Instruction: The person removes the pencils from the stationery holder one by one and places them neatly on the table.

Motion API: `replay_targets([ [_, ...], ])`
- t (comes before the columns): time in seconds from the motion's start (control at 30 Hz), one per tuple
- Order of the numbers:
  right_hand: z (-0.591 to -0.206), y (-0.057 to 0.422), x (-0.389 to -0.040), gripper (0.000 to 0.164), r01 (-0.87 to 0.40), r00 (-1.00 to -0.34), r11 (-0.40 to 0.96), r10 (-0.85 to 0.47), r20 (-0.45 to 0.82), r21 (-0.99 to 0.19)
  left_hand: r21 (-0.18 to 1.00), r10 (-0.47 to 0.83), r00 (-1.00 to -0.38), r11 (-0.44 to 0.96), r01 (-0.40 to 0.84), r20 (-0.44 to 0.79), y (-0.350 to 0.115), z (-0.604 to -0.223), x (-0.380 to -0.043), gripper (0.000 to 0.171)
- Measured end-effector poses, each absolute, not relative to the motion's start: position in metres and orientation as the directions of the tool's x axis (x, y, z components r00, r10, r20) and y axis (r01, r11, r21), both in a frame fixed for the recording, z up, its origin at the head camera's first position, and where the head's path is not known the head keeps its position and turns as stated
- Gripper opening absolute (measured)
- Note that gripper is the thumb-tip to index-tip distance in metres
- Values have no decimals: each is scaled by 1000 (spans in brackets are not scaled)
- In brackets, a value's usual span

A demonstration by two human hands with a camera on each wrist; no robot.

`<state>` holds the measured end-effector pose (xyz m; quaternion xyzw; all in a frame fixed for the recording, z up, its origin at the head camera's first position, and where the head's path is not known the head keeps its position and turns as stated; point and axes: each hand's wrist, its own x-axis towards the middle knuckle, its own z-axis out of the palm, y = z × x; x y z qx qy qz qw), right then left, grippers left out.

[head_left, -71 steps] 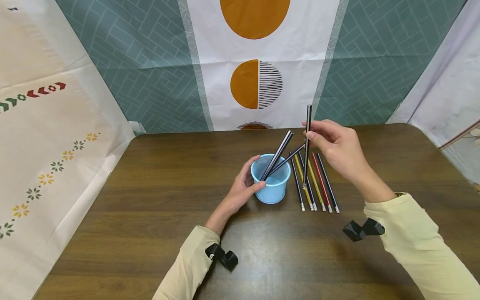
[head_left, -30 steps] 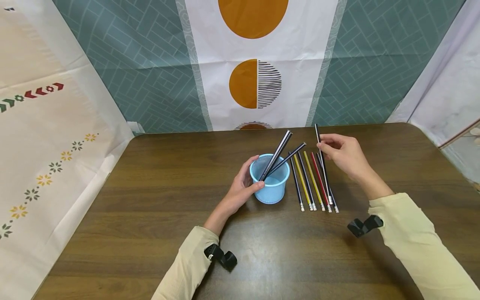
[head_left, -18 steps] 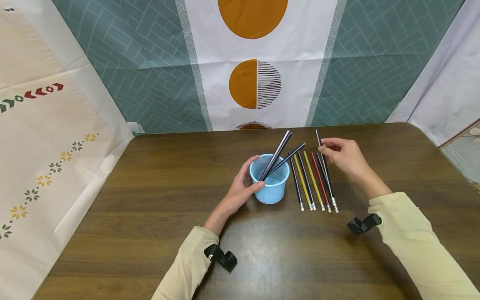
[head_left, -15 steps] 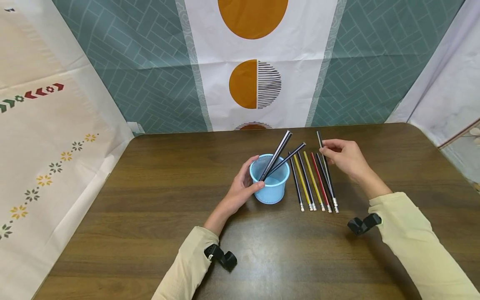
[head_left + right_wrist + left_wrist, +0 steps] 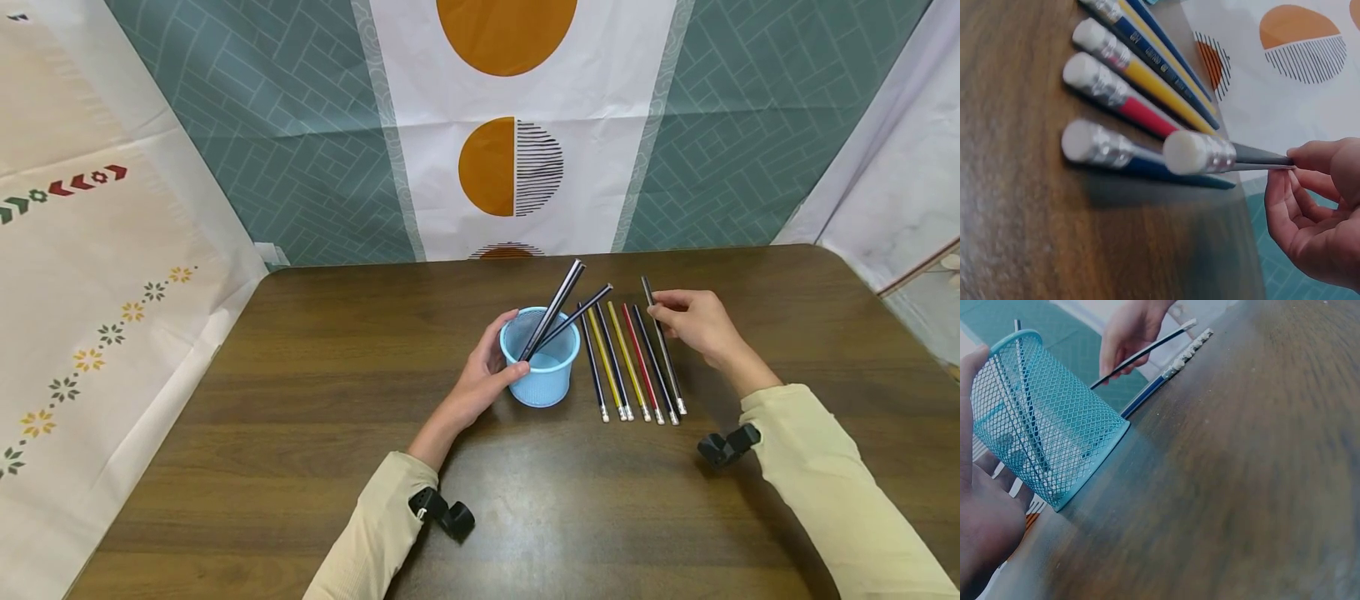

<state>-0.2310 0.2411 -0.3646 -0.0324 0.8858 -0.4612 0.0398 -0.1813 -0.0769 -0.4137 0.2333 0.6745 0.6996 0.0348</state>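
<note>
A teal brick-patterned cloth (image 5: 292,133) with a white panel (image 5: 420,167) of orange circles hangs beyond the blue mesh cup (image 5: 542,388), which stands on a dark wooden bench (image 5: 337,375). In the head view, the person's left hand (image 5: 480,377) curls round the cup's left side, thumb at its near rim, just as it did in the earlier frames. Pencils lean inside the cup: black-and-silver ones (image 5: 553,308) and a dark one (image 5: 581,312) tilted to the right. Six pencils lie in a row (image 5: 628,361) right of the cup, coloured dark, yellow and red. The right hand (image 5: 693,321) pinches a black-and-silver pencil (image 5: 666,354) past the row's end farthest from the cup. Some two seconds ago that pencil was held upright much nearer the cup; since then it has been lowered, tilted and carried farther right.

In the left wrist view, the pencils inside the cup show through its mesh, and the right hand's pencil slants beyond the cup, apart from the row.

In the right wrist view, thumb and fingertips grip the far part of that pencil; its white eraser (image 5: 1184,153) appears raised beside the row's dark blue pencil farthest from the cup.
</note>
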Motion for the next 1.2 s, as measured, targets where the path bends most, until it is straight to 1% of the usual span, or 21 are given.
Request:
replay_targets([
  [0.3, -373, 246, -235, 41, 27, -992, 617, -82, -98, -787, 960, 364, -889, -101, 261, 279, -77, -412, -181, 73],
  [0.83, -384, 255, -237, 39, 53, -985, 621, -97, -144, -782, 960, 360, -890, -93, 263, 279, -77, -413, -181, 71],
  [1.2, -390, 255, -235, 37, 35, -991, 640, -77, -109, -768, 961, 355, -893, -76, 266, 275, -76, -412, -180, 71],
])
